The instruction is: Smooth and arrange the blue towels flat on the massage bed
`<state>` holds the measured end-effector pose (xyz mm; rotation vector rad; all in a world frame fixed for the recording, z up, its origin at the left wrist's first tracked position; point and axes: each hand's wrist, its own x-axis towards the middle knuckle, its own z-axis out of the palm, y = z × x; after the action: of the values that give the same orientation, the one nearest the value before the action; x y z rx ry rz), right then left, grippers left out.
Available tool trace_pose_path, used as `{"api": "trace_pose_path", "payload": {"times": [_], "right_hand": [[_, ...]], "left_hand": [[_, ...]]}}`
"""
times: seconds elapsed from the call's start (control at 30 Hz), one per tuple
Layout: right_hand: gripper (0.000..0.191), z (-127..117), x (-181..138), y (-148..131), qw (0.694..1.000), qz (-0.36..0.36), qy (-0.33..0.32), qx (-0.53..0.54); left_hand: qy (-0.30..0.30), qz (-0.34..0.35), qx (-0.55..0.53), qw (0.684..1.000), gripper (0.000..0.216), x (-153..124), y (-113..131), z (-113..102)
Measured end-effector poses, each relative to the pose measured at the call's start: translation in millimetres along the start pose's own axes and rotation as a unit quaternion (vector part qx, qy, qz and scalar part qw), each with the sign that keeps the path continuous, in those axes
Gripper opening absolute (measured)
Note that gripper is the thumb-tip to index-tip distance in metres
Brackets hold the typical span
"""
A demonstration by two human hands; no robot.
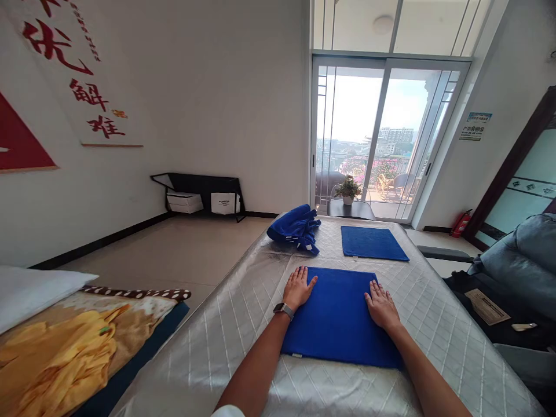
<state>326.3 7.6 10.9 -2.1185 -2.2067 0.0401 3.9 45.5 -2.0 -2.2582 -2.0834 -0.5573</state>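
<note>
A blue towel (339, 318) lies spread flat in front of me on a table with a shiny silver quilted cover (230, 336). My left hand (298, 288) rests flat on the towel's far left corner, fingers stretched out, a watch on the wrist. On the far right side of the same towel lies my right hand (382, 304), its fingers also stretched. Farther back, a second blue towel (373, 242) is laid out flat. To its left sits a crumpled heap of blue towels (295, 229) with white tags showing.
A potted plant (348, 190) stands on a dark chair (351, 209) beyond the table, before glass sliding doors. At left lie yellow cloth (65, 359) and a white pillow (39, 289). A grey sofa (521, 266) is at right, near a fire extinguisher (461, 224).
</note>
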Motion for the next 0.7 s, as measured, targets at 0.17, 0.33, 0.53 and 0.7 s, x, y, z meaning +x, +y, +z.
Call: {"api": "trace_pose_path", "payload": {"times": [0.17,0.33,0.53,0.7], "right_hand": [[0.067,1,-5,-1,1.0,0.009,0.002,0.011],[0.066,-1,-3,-2,1.0,0.001,0.006,0.02],[0.064,1,-2,2,0.999,-0.032,0.01,0.036],[0.062,4,-2,5,0.999,-0.049,0.008,0.02]], "left_hand": [[0.039,-0.005,0.029,0.999,0.078,-3,7,-13],[0.068,0.023,0.04,0.997,0.07,-6,30,-32],[0.003,0.189,-0.011,0.982,0.07,-20,116,-17],[-0.059,0.234,-0.041,0.969,0.067,-23,181,13]]}}
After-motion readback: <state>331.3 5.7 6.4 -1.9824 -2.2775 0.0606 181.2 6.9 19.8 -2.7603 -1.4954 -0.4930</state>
